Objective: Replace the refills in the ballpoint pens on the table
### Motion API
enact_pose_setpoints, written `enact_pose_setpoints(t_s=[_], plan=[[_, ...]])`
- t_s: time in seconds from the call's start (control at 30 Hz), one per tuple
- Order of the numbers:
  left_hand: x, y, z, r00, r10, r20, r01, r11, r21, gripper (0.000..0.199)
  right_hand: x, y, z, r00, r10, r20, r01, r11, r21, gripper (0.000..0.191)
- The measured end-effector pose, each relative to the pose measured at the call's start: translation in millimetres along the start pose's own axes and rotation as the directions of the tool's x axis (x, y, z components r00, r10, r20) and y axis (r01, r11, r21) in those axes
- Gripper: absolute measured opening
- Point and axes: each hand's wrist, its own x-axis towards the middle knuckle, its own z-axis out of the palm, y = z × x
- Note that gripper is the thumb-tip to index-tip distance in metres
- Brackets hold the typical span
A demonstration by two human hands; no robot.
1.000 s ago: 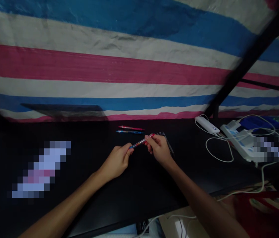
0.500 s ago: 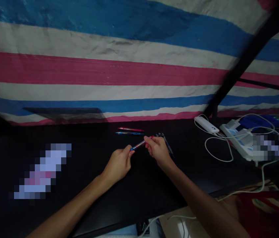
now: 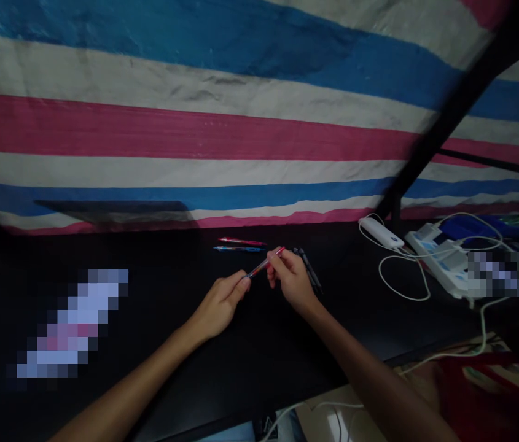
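Observation:
Between my two hands a slim pen [image 3: 258, 268] with a clear barrel and a red end slants up to the right, above the black table [image 3: 167, 387]. My left hand [image 3: 223, 301] is closed on its lower end, which the thumb and fingers cover. At the upper end, the thumb and fingers of my right hand [image 3: 290, 277] pinch the pen just below its red tip. Just behind lie a red pen [image 3: 242, 242] and a blue pen [image 3: 239, 249], side by side. Several dark pens [image 3: 311, 270] lie beyond my right hand, partly hidden by it.
A white power strip [image 3: 441, 261] and a white power bank [image 3: 381, 233] with looping cables lie at the right. A blurred-out flat item [image 3: 75, 322] rests at the left. Striped sheeting [image 3: 195, 135] hangs behind the table, with a dark slanting post [image 3: 425, 147] at the right.
The left thumb has shifted along the pen and now covers its blue lower end. My right fingers have slid slightly down from the red end, so more of the red shows.

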Motion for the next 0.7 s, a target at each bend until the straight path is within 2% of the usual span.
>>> enact_pose_setpoints(t_s=[0.1,0.17,0.23,0.3,0.37,0.43,0.53,0.63,0.7], plan=[[3,-4,0.1,0.994,-0.064,0.090,0.088,0.952,-0.294,0.035,1,-2,-3,0.998,-0.012,0.070,0.006,0.997,0.079,0.027],[3,-6,0.3,0.983,-0.090,0.158,0.147,0.904,-0.400,0.034,1,-4,-3,0.996,-0.028,0.083,0.020,0.995,0.098,0.026],[3,-6,0.5,0.977,-0.084,0.197,0.159,0.900,-0.406,0.033,0,-5,-3,0.996,-0.056,0.072,0.049,0.995,0.086,0.023],[3,-3,0.8,0.977,-0.051,0.207,0.121,0.932,-0.343,0.031,0,-6,0,0.996,-0.075,0.048,0.070,0.993,0.098,0.022],[2,2,1.0,0.981,-0.005,0.195,0.057,0.964,-0.259,0.030,1,-10,3,0.998,-0.068,0.015,0.064,0.978,0.198,0.021],[3,5,0.2,0.987,0.037,0.155,-0.007,0.981,-0.194,0.029,5,-18,6,0.999,-0.043,-0.021,0.048,0.936,0.348,0.019],[5,4,-4.4,0.998,0.067,0.016,-0.065,0.992,-0.106,0.027,15,-39,11,0.999,0.013,-0.043,0.010,0.869,0.495,0.017],[9,-2,-12.5,0.988,0.076,-0.136,-0.079,0.997,-0.013,0.027,29,-57,18,0.993,0.103,0.060,-0.118,0.810,0.575,0.035],[10,-5,-17.4,0.975,0.086,-0.204,-0.080,0.996,0.037,0.027,38,-63,24,0.988,0.121,0.099,-0.156,0.742,0.652,0.044]])
